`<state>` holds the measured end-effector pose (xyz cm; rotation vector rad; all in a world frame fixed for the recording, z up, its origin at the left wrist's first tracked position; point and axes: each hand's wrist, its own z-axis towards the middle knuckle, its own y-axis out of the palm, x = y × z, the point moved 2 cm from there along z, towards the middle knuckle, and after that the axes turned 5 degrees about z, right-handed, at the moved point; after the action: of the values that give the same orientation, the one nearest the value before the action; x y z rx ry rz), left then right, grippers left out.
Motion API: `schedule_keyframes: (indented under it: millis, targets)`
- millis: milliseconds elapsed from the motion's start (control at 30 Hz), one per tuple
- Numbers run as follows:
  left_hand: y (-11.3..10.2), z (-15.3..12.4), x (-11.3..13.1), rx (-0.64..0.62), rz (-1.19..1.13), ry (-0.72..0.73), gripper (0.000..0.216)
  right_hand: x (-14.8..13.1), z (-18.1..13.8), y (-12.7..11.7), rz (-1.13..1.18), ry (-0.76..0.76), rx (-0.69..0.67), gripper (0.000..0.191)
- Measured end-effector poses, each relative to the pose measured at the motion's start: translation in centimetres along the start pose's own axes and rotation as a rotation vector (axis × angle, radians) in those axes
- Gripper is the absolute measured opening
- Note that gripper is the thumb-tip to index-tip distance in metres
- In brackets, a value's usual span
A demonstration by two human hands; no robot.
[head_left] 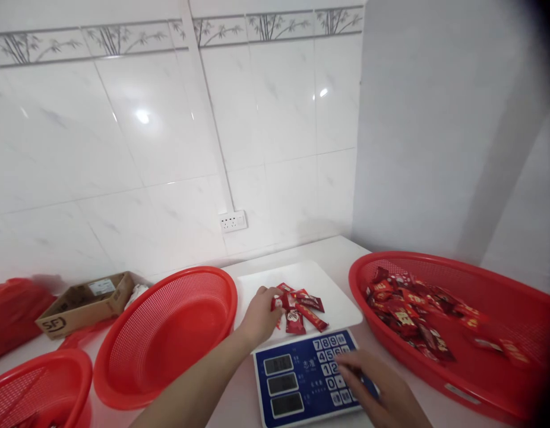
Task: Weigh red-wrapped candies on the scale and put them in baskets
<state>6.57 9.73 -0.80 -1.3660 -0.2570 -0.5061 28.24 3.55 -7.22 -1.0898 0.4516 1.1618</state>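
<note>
My left hand (261, 315) reaches over the white weighing plate (252, 284), its fingers closed around red wrapped candies at the left side of a small pile. Several more red candies (307, 309) lie loose beside its fingertips. My right hand (379, 383) is over the number keys of the blue digital scale (308, 380), slightly blurred. Its thumb and forefinger are apart, with nothing visible held between them. Whether a fingertip touches a key, I cannot tell.
To the right, a large red basket (471, 264) holds many wrapped candies. At left stand a red basket (168, 333) and another, partly cut off red basket (76, 362). Behind them are a cardboard box (85, 309) and a red bag (16, 312). A tiled wall backs the table.
</note>
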Motion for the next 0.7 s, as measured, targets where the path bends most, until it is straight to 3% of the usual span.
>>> schedule_keyframes:
  millis: [133,233,333,500,700]
  targets:
    - [-3.6,-1.5,-1.7,0.138,-0.004,-0.025,0.023,-2.0,5.8,-0.6,-0.181,-0.080,-0.086,0.036]
    - [-6.3,-3.4,-4.2,0.223,0.040,-0.094,0.028,-2.0,9.1,0.3,-0.267,-0.023,-0.234,0.044]
    - [-7.5,-5.3,-6.7,0.309,0.110,-0.179,0.036,-1.5,10.9,1.4,-0.381,0.063,-0.358,0.059]
    - [-6.1,-8.3,-8.1,0.400,0.159,-0.188,0.037,-1.0,11.6,2.3,-0.555,0.136,-0.472,0.064]
    - [-2.4,-11.5,-7.9,0.476,0.259,0.024,0.028,-0.7,12.5,2.5,-0.755,0.091,-0.442,0.058]
